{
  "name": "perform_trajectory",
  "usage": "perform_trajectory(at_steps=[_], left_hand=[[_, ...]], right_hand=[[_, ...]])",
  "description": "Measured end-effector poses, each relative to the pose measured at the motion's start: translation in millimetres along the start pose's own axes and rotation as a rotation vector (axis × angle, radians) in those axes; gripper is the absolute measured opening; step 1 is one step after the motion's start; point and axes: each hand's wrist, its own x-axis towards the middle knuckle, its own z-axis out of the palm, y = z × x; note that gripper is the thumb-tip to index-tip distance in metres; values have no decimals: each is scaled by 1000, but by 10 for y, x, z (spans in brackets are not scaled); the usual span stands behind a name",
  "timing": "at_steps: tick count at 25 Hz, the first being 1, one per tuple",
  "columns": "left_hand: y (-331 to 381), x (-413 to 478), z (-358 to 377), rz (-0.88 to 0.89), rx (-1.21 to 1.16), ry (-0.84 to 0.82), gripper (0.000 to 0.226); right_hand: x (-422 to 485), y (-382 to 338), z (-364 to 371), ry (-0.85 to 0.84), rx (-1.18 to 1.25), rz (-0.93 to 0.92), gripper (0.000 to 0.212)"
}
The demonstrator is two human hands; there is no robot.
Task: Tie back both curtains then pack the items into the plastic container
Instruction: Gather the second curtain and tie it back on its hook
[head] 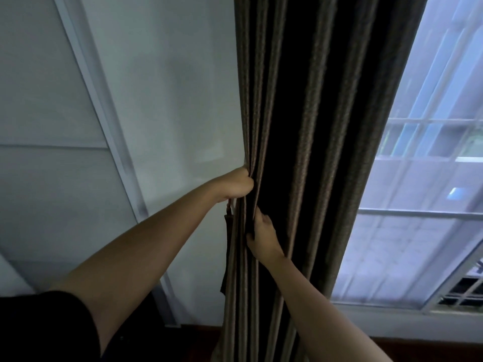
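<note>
Pale wall (170,100), left hand (236,185) clutching curtain (300,100), right hand (262,236) pinching fold

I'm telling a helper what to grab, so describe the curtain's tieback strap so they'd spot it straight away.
Find the dark brown curtain between the pale wall and the window. Along its left edge, just below the left hand, hangs the tieback strap. Unlike the long pleats, it is one short, flat, dark band hanging free.

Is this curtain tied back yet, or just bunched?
Not tied, only bunched. The tieback strap hangs loose beside the curtain, around nothing, while the left hand grips its edge folds.
</note>
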Motion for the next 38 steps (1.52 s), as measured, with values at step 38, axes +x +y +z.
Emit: perform_trajectory(at_steps=[38], left_hand=[[295,53,97,5,53,-128,8]], right_hand=[[-161,-103,102,-53,-73,104,62]])
